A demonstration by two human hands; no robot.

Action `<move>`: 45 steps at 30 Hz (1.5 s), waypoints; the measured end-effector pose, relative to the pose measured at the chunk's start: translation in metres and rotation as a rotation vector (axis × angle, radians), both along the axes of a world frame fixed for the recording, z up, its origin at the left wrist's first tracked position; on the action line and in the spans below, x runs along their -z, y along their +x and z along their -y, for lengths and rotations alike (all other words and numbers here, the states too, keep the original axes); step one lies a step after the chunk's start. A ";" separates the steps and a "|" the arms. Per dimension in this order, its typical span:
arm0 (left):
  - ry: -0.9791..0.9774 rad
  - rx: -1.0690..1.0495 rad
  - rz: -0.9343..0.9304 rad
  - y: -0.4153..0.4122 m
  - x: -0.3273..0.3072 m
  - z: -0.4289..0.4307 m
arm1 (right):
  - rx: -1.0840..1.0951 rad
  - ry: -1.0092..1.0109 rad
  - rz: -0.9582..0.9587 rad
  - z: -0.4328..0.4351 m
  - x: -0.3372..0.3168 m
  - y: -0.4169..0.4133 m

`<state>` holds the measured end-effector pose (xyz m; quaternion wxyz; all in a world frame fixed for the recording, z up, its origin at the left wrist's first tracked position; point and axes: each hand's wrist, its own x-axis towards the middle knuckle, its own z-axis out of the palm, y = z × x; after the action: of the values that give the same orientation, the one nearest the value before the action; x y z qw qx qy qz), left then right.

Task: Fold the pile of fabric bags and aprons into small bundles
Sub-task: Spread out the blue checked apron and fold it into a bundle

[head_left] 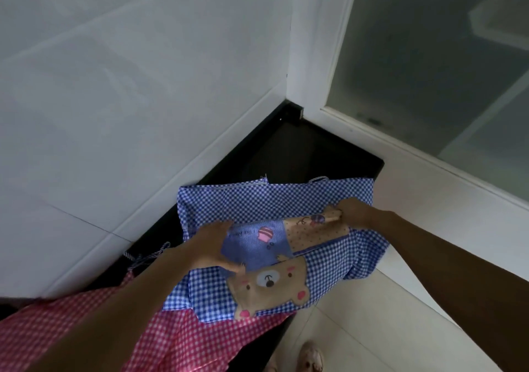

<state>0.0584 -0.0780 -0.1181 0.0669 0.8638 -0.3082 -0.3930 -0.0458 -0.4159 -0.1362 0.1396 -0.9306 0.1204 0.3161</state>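
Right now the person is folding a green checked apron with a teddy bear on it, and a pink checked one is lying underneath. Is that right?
Not quite. The head view shows that the apron with the bear is blue and white checked, not green. The rest holds: the left hand presses flat on it, the right hand pinches a fold, and the pink checked fabric lies underneath.

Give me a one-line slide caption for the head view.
Left hand and right hand fold a blue gingham bear-print apron on a black counter, over pink gingham fabric.
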 end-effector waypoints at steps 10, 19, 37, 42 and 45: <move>0.034 -0.092 0.009 0.089 0.006 0.033 | 0.267 0.178 0.099 0.031 -0.007 0.017; 0.094 -0.140 0.200 0.133 0.036 0.067 | 0.578 0.290 0.128 0.064 0.018 0.059; -0.074 0.057 0.508 -0.042 0.097 0.136 | 0.355 -0.018 0.247 0.133 0.012 0.032; -0.119 0.020 0.504 -0.042 0.107 0.137 | 1.095 0.093 0.647 0.101 0.056 -0.047; -0.134 0.003 0.514 -0.043 0.109 0.137 | 1.671 0.381 0.644 0.045 0.096 -0.096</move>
<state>0.0158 -0.2146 -0.2272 0.0427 0.9284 -0.3418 -0.1393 -0.1420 -0.4608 -0.2319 0.5010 -0.5450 0.6558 -0.1480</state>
